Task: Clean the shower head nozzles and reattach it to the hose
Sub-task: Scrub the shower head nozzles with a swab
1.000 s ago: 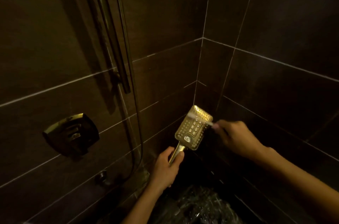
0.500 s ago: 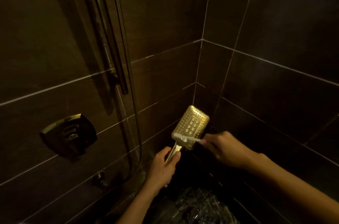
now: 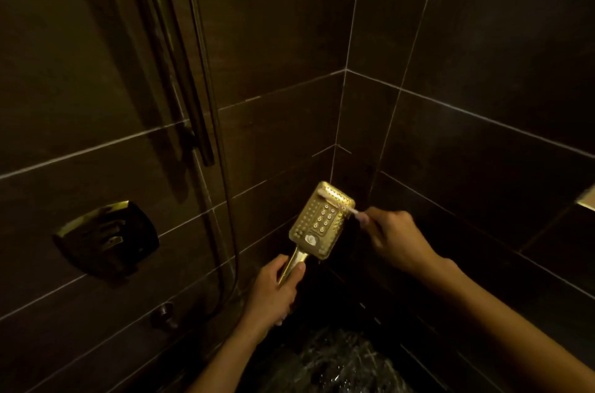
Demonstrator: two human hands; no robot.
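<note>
Shower head (image 3: pixel 322 221) | left hand (image 3: pixel 273 291) holds handle | right hand (image 3: pixel 397 236) brush (image 3: pixel 336 201) on nozzles

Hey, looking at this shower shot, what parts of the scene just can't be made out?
All in the head view:
- Shower head handle end: wrapped by the left hand, so any hose connection is hidden.
- Brush: handle hidden inside the right hand; bristles too small and blurred.
- Nozzles: dirt too fine to judge.
- Hose: its top is cut off by the upper edge, its lower end lost in darkness.
- Wall control: setting unreadable in the dim light.
</note>
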